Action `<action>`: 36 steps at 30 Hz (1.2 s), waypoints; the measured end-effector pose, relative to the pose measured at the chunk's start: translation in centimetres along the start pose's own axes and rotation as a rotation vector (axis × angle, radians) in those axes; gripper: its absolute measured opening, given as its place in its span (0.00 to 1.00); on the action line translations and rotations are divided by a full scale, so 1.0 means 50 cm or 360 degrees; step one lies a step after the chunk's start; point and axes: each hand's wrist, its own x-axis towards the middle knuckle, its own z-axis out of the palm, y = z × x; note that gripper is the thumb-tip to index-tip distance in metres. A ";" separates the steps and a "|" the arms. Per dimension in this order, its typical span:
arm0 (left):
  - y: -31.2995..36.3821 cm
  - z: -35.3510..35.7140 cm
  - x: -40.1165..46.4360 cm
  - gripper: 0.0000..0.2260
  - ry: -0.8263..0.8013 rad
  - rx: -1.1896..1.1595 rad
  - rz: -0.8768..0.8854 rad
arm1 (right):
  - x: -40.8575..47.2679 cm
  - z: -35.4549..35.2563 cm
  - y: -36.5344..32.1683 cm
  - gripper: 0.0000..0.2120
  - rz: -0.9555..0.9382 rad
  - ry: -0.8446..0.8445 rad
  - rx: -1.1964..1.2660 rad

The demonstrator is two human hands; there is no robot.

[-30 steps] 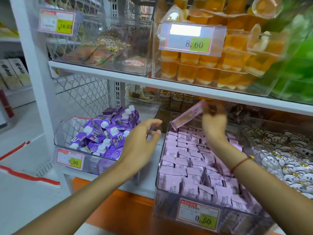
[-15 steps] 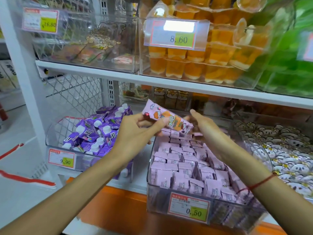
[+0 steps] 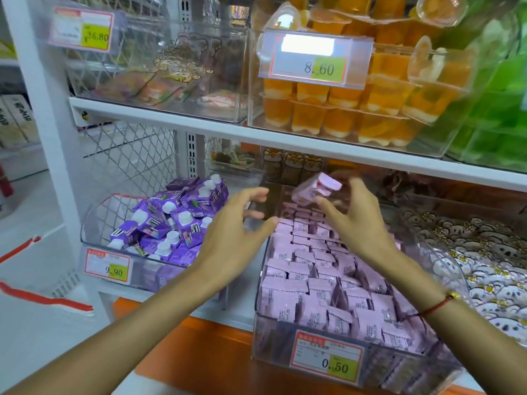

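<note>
Holding one pink packet at its fingertips, blurred, R hand hovers over the far end of the clear bin, which is packed w/ rows of matching sachets. L hand is empty, fingers spread wide, just left of it. Further left, a wire-backed bin holds purple cartons. Up top, a clear tub of orange jelly cups.

Reaching forward with both arms, keeping the left hand open with fingers spread, and pinching a pink packet at the fingertips of the right hand just beside.
</note>
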 end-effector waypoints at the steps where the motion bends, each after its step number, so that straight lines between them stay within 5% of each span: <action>1: -0.008 0.001 -0.003 0.20 -0.0056 0.0113 -0.0030 | 0.008 0.008 0.013 0.14 0.0043 0.0007 -0.0021; 7: -0.027 0.004 -0.008 0.17 -0.0247 0.0361 -0.0077 | 0.070 0.059 0.074 0.17 0.0273 -0.0296 0.0062; 13: -0.031 0.006 -0.015 0.12 -0.0241 0.0333 -0.0092 | 0.087 0.119 0.126 0.08 0.0155 -0.0648 -0.0563; 18: -0.029 0.003 -0.020 0.14 -0.0249 0.0290 -0.0086 | 0.096 0.100 0.128 0.14 0.0137 -0.0916 -0.0684; 22: -0.027 0.001 -0.020 0.13 -0.0252 0.0260 -0.0109 | 0.093 0.083 0.102 0.15 0.0063 -0.0797 -0.0571; 31: -0.025 0.002 -0.017 0.10 -0.0241 0.0232 -0.0109 | 0.104 0.114 0.093 0.09 0.0020 -0.0898 -0.1062; 36: -0.024 0.000 -0.016 0.11 -0.0257 0.0212 -0.0101 | 0.072 0.110 0.085 0.10 -0.0145 -0.0458 -0.0919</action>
